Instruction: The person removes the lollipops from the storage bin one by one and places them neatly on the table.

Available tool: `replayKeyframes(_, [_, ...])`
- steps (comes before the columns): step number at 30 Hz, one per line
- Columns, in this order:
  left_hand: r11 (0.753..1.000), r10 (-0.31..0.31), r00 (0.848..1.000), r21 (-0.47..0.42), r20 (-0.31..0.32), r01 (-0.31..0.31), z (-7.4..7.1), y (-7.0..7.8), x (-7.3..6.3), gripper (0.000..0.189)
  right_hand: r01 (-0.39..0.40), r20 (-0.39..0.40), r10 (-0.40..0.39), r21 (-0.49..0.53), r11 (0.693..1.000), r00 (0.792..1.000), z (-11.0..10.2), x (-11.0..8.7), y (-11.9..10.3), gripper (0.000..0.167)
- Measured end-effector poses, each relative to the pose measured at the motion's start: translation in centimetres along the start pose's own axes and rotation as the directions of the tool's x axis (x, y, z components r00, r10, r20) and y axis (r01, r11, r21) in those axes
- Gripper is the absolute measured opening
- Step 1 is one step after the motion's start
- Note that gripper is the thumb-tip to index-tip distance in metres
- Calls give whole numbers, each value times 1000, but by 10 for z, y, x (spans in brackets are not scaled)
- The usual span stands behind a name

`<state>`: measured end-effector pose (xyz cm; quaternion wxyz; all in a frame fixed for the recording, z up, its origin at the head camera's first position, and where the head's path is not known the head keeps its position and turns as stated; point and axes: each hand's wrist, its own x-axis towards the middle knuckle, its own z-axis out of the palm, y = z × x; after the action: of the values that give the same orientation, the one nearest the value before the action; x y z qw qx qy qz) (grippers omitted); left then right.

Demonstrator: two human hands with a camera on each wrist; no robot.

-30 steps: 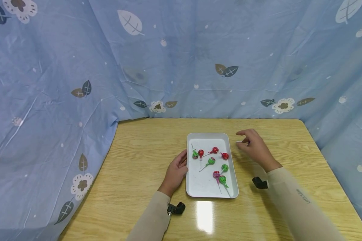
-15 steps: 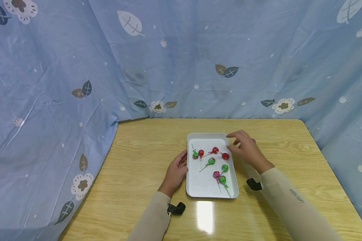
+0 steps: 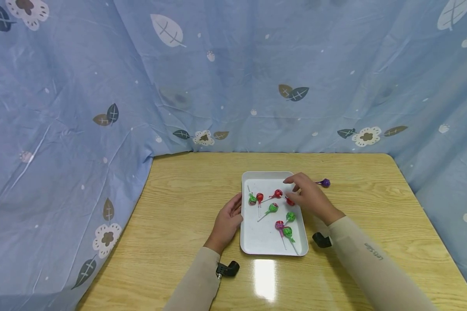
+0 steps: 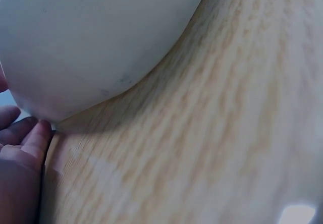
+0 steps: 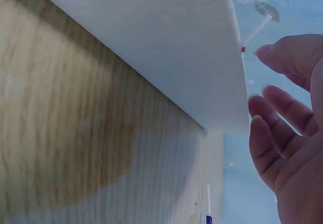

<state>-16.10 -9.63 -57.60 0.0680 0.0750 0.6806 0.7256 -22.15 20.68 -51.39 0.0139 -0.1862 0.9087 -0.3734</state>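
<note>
A white tray (image 3: 262,248) holds several wrapped lollipops in red, green and pink. My left hand (image 3: 223,224) rests against the tray's left side; its fingertips (image 4: 38,133) touch the outer wall in the left wrist view. Over the tray's upper right edge is my right hand (image 3: 311,196), thumb and fingers apart with nothing between them. A red lollipop (image 3: 289,201) lies right below its thumb, partly hidden. Another red lollipop (image 3: 277,193) lies just left of that hand. Outside the tray, beyond the right hand, a purple lollipop (image 3: 325,182) lies on the table.
The wooden table (image 3: 190,185) carries the tray near its middle. A blue patterned curtain (image 3: 233,77) hangs behind the table and along both sides. Inside the tray, a green lollipop (image 3: 273,207) lies mid-tray, and a pink lollipop (image 3: 279,225) lies lower right among green ones.
My right hand has let go of the purple lollipop on the table, right of the tray, and moved left over the tray's edge. My left hand and the tray have stayed put.
</note>
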Motion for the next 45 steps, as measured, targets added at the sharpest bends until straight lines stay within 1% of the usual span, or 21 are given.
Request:
replayKeyframes(3, [1000, 12, 1000, 0, 3, -12, 0, 0, 0, 76, 3, 9, -3, -8, 1000, 1000, 3, 0, 0, 37])
replayKeyframes(16, [1000, 13, 1000, 12, 4, -13, 1, 3, 0, 74, 49, 23, -48, -54, 997, 999, 8, 4, -8, 34])
replayKeyframes(21, [1000, 6, 1000, 21, 1, -6, 1, 3, 1, 76, 60, 37, -58, -58, 997, 998, 13, 7, -7, 32])
replayKeyframes(26, [1000, -1, 1000, 9, -3, 1, 1, 1, 0, 76, 91, 41, -89, -59, 994, 995, 19, 9, -8, 34])
replayKeyframes(28, [1000, -4, 1000, 1, -1, 4, 2, 1, 0, 76, 98, 41, -95, -72, 993, 995, 20, 9, -7, 35])
replayKeyframes(34, [1000, -15, 1000, -4, 1, 15, 2, 1, 0, 76, 80, 50, -75, -114, 990, 996, 24, 9, -7, 39])
replayKeyframes(38, [1000, -4, 1000, 0, 0, 4, 1, 0, 1, 76, 74, 44, -68, -147, 986, 997, 27, 10, -7, 39])
replayKeyframes(42, [1000, 11, 1000, 2, 0, -11, 0, -1, 1, 75, 83, 49, -74, -203, 976, 996, 31, 12, -7, 38])
replayKeyframes(45, [1000, 10, 1000, -3, -3, -10, 0, -2, 1, 75, 113, 58, -101, -261, 959, 993, 34, 13, -6, 35])
